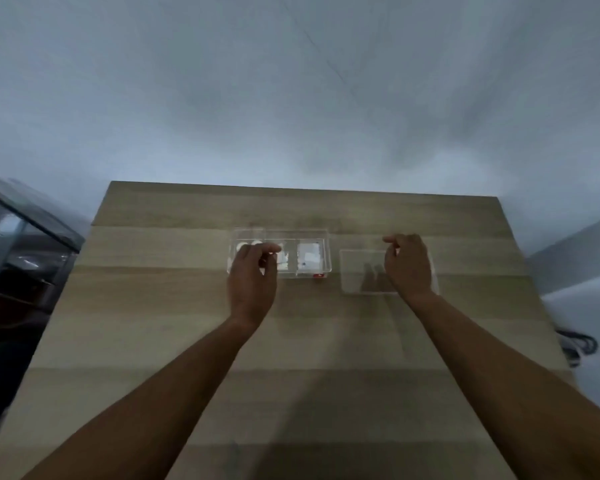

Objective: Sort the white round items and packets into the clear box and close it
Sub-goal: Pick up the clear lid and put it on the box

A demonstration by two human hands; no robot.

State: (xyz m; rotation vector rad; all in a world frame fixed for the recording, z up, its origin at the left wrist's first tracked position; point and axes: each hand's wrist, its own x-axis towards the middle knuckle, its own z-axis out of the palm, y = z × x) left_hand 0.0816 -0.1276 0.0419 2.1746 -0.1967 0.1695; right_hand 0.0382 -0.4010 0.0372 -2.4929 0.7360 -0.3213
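Observation:
A clear box (321, 233) with several compartments lies on the wooden table (291, 341). White round items (246, 244) sit in its left compartment and white packets (309, 259) in the right one. My left hand (253, 275) hovers over the box's left part, fingers curled with thumb and forefinger close together; nothing shows between them. To the right lies the clear lid (357, 271), flat on the table. My right hand (407, 263) is over the lid's right side with fingers bent; whether it touches the lid is unclear.
A dark glass-topped cabinet (25, 244) stands left of the table. A black cable (579, 344) lies on the floor at the right. A pale wall rises behind the table's far edge.

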